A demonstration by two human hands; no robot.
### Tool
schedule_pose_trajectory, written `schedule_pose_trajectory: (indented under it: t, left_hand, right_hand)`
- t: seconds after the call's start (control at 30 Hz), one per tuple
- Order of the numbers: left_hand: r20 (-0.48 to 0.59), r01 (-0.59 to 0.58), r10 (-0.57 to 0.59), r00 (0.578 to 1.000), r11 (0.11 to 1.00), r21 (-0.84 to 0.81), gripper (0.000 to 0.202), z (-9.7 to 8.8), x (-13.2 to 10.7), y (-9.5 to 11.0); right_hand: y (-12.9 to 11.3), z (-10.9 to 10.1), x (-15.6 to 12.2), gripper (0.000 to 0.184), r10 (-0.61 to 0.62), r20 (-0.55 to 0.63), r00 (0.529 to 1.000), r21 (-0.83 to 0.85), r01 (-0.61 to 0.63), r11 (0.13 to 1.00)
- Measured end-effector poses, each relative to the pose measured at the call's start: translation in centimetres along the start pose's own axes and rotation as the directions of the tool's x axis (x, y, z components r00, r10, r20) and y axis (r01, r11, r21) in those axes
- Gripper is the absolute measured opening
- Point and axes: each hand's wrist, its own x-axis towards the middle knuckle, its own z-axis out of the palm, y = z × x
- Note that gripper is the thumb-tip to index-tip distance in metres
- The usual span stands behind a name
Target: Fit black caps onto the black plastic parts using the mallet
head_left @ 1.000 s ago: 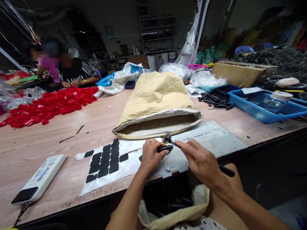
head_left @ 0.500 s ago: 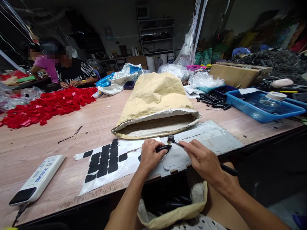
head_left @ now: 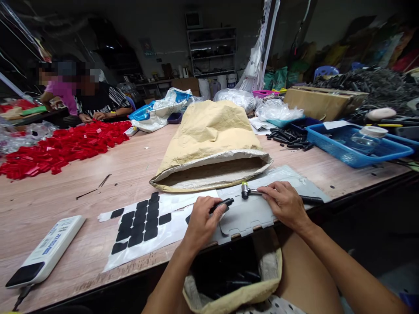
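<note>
My left hand (head_left: 202, 222) is closed around a short black tube-like part (head_left: 226, 203), whose end sticks out past the thumb; the rest is hidden in the fingers. In my right hand (head_left: 286, 205), pinched at the metal shaft, is a small hammer (head_left: 245, 190) with a yellow-and-black head and a dark grip. Its head is low over the grey board (head_left: 258, 213), right of the black part and apart from it. Whether the hammer touches the board I cannot tell. Below the table edge, an open paper sack (head_left: 237, 300) at my lap contains dark parts.
A large tan sack (head_left: 212, 131) lies mouth towards me behind the board. Left are a sheet with black square pads (head_left: 140, 222), a white power bank (head_left: 47, 250) and a red heap (head_left: 62, 150). A blue basket (head_left: 356, 157) stands right. Two people sit at far left.
The hammer has moved right and down, away from the black part, its head turning yellow side up. My left hand has shifted slightly and still grips the part.
</note>
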Motion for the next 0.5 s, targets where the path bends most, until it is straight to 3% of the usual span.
schedule_pose_trajectory:
  t: [0.07,0.13,0.23,0.37,0.43,0.5]
  left_hand:
    - [0.078,-0.04,0.049,0.996,0.993,-0.112,0.023,-0.6,-2.3,2.0]
    - [0.239,-0.063,0.103,0.965,0.983,-0.17,0.022,-0.4,-5.0,3.0]
    - [0.376,-0.041,0.052,0.925,0.998,-0.036,0.021,1.7,-8.9,1.4]
    - [0.282,0.117,-0.225,0.933,0.928,0.353,0.03,4.9,-12.2,-3.5]
    - [0.245,0.117,-0.24,0.939,0.896,0.428,0.036,5.4,-12.8,-4.4]
    - [0.257,0.044,-0.146,0.955,0.93,0.366,0.032,5.2,-12.8,-3.8]
  right_hand:
    - [-0.1,0.0,-0.1,0.028,0.004,0.003,1.0,0.01,-0.004,1.0]
    - [-0.1,-0.1,0.0,0.028,0.009,0.003,1.0,0.018,-0.009,1.0]
    - [-0.1,-0.1,0.0,0.028,0.015,0.006,1.0,0.021,-0.016,1.0]
    - [-0.1,0.1,0.0,0.027,0.015,0.012,1.0,0.015,-0.016,1.0]
    - [-0.1,0.1,-0.1,0.028,0.017,0.014,1.0,0.012,-0.017,1.0]
    - [-0.1,0.2,-0.1,0.028,0.018,0.015,1.0,0.012,-0.019,1.0]
